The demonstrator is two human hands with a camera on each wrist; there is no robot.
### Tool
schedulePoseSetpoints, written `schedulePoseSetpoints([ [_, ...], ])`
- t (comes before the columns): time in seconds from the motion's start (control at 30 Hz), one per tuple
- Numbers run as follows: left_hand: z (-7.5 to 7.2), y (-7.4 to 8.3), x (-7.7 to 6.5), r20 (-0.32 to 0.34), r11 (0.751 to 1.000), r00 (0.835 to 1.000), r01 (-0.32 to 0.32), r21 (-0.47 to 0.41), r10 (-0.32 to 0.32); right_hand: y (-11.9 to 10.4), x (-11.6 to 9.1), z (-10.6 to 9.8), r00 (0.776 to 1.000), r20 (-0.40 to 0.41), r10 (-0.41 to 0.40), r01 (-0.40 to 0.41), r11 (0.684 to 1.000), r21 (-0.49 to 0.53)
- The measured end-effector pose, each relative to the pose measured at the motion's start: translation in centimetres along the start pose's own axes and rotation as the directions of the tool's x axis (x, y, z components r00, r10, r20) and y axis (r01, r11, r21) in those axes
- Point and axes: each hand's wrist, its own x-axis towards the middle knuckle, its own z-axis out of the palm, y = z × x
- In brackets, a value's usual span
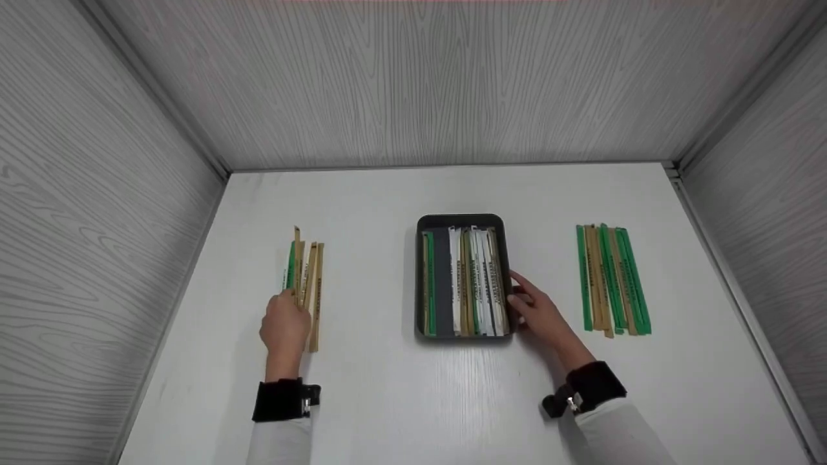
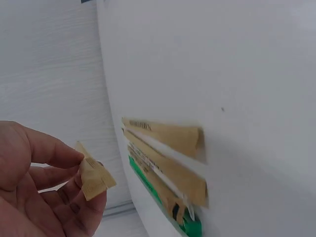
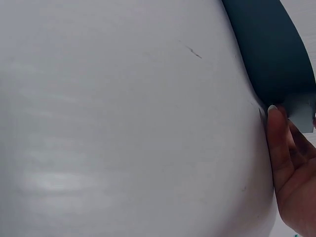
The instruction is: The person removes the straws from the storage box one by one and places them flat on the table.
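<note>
My left hand (image 1: 285,326) is over a small group of slim paper-wrapped sticks (image 1: 316,323) on the left of the table. Thumb and fingers pinch the end of a brown paper-wrapped stick (image 2: 95,177), raised beside the others in the left wrist view. Brown, white and green wrapped sticks (image 2: 165,131) lie there on the table. My right hand (image 1: 541,318) holds the right side of a dark tray (image 1: 442,278), its thumb at the rim and fingers along the outer wall. Inside the tray, brown, green and white wrapped sticks (image 1: 478,278) lie lengthwise, with a bare strip left of the middle.
To the right lies a row of green and brown wrapped sticks (image 1: 610,281), side by side on the white table (image 1: 381,394). Grey wood-patterned panels (image 1: 413,84) stand at the back and both sides. Each wrist wears a black strap with a camera.
</note>
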Motion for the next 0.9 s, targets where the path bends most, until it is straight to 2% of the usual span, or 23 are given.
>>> schedulePoseSetpoints([
  [0.13,-0.9,-1.8,0.4,-0.002,0.998,0.998,0.057,0.025,-0.057,0.0,-0.1,0.0,1.000,0.003,0.001,-0.001,1.000,0.011],
  [0.37,-1.8,-3.7,1.0,0.073,0.987,0.986,0.144,0.069,-0.149,0.1,0.0,0.0,1.000,0.007,-0.005,0.005,1.000,0.007],
  [0.6,-2.1,-4.0,2.0,0.125,0.985,0.981,0.132,0.107,-0.145,0.2,-0.1,0.0,1.000,0.003,-0.004,0.004,1.000,0.007],
  [0.9,-1.6,-3.8,2.6,0.134,0.986,0.982,0.122,0.110,-0.136,0.0,-0.1,-0.1,1.000,0.019,-0.022,0.022,1.000,0.003],
])
